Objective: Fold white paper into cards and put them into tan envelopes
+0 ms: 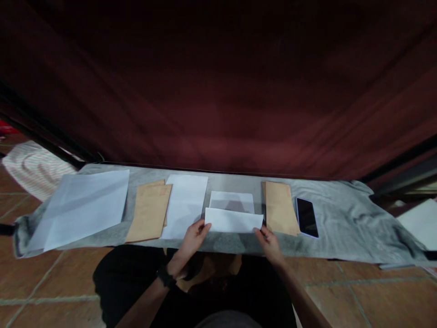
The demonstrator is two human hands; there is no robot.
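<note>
A folded sheet of white paper (pixel 234 220) is held level between my two hands. Its left end is pinched by my left hand (pixel 195 236), its right end by my right hand (pixel 269 241). Just behind it, partly covered, a smaller white paper (pixel 232 200) lies on the grey cloth. Left of my left hand are white sheets (pixel 186 196), partly under a stack of brown envelopes (pixel 150 212). More brown envelopes (pixel 280 207) lie just beyond my right hand.
A dark phone (pixel 307 217) rests right of the envelopes. Large white sheets (pixel 85 205) cover the left end of the narrow, cloth-covered surface (pixel 344 223). A dark red curtain-like panel (pixel 218 91) rises along the back edge. Striped fabric (pixel 37 166) is at far left.
</note>
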